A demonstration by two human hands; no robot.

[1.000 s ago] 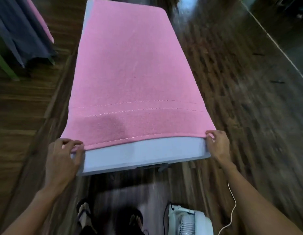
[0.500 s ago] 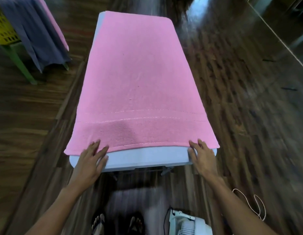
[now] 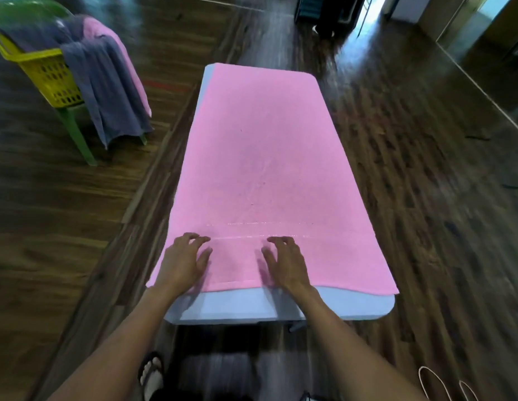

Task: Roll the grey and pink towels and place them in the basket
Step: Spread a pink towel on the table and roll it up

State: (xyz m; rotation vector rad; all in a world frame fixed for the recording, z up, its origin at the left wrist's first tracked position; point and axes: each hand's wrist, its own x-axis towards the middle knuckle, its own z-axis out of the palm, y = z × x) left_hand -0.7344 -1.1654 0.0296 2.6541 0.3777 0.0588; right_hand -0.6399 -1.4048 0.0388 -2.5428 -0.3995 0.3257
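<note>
Both hands, the left hand and right hand, rest palm-down with fingers loosely spread on the near end of the pink towel, which lies flat beneath them.

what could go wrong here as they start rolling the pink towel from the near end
1. The pink towel covers nearly the whole table, its side edges at the table's edges, so a crooked roll could slide off onto the floor.
2. Both the left hand and right hand rest near the middle, leaving the near corners free; the roll may start uneven, and the near hem already looks wavy on the right.
3. The grey towel hangs loosely over the yellow basket and might slip off.
</note>
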